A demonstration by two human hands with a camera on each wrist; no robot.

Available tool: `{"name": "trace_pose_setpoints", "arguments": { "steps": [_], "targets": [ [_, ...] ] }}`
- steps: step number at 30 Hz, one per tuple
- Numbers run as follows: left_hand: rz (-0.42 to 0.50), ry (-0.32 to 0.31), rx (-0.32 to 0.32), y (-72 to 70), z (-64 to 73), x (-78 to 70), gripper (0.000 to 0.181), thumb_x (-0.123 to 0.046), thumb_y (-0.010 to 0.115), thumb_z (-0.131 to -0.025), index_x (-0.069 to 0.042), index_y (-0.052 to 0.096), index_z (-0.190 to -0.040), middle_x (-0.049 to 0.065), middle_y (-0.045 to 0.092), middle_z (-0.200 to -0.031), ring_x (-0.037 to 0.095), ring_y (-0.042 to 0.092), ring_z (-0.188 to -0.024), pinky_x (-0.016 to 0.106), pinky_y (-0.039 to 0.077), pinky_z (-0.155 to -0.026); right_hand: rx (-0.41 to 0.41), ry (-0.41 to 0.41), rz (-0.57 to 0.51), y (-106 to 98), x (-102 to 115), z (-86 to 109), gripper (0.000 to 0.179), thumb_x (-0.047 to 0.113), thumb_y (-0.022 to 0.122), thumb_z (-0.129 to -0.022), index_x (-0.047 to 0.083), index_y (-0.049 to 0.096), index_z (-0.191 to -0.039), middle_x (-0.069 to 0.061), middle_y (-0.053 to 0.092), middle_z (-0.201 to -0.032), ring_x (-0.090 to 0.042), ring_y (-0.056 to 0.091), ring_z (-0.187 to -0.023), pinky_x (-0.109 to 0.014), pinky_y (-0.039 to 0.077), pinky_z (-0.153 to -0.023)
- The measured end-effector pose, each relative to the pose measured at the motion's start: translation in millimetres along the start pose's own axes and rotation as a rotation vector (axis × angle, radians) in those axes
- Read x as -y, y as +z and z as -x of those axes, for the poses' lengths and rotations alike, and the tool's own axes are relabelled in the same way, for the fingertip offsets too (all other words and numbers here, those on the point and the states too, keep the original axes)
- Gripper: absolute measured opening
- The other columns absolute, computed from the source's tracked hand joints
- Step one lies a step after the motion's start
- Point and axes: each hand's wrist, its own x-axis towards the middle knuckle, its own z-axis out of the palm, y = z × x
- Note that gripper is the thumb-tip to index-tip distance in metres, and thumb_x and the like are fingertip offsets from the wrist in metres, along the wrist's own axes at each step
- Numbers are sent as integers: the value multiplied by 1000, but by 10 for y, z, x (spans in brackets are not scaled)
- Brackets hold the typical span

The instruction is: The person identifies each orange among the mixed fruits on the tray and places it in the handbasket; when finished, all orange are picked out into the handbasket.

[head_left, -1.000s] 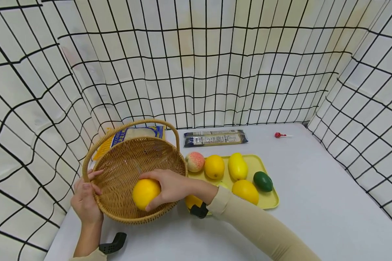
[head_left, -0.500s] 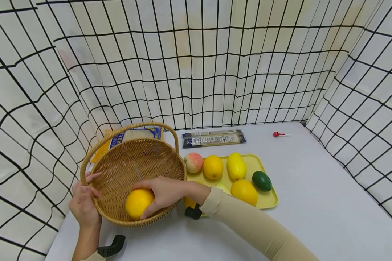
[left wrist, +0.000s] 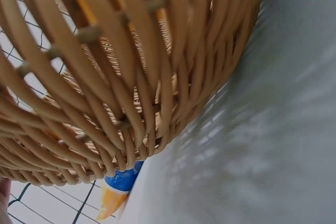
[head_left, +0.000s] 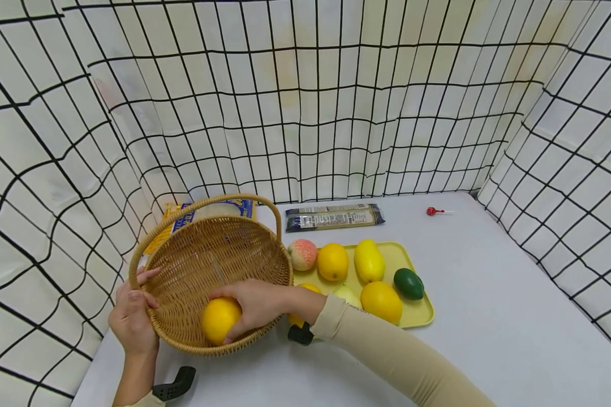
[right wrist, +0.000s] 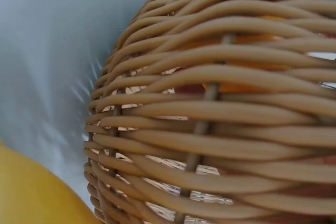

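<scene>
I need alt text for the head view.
A right hand holds a yellow-orange fruit inside a wicker basket, while the left hand grips the basket's left side. To the right, a yellow tray holds more fruit.

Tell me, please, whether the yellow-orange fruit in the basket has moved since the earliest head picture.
Yes. Measured against the flat dark packet, the yellow-orange fruit now sits lower and slightly left in the head view.
</scene>
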Motion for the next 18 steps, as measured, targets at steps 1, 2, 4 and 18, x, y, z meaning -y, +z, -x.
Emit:
{"name": "trace_pose_setpoints", "arguments": {
  "steps": [1, 2, 4, 18],
  "targets": [
    [-13, 7, 4, -8, 1, 3, 51, -10, 48, -99, 10, 45, -53, 8, 74, -97, 31, 52, -117, 31, 32, -106, -7, 5, -2, 5, -3, -3, 82, 39, 79, -81, 16, 40, -149, 5, 53, -138, -3, 52, -113, -13, 42, -90],
    [-26, 13, 7, -19, 3, 10, 50, -10, 48, -98, 9, 45, -52, 8, 74, -97, 30, 52, -117, 31, 32, -106, -14, 11, -6, 8, -4, -4, 81, 39, 79, -81, 16, 40, -148, 5, 53, -139, -3, 52, -115, -13, 42, -92],
    [-44, 23, 15, -46, 9, 31, 50, -11, 48, -98, 8, 46, -52, 9, 74, -97, 31, 52, -116, 31, 32, -105, -29, 22, -15, 14, -15, -8, 78, 38, 78, -82, 16, 41, -148, 5, 53, -139, -3, 51, -118, -14, 41, -95],
    [-100, 80, 33, -49, -9, 18, 51, -14, 50, -98, 4, 47, -50, 9, 74, -98, 30, 54, -115, 31, 34, -105, -303, -44, -154, 25, 11, 201, 46, 29, 67, -93, 16, 56, -136, 6, 58, -134, -9, 55, -119, -17, 48, -92]
  ]
}}
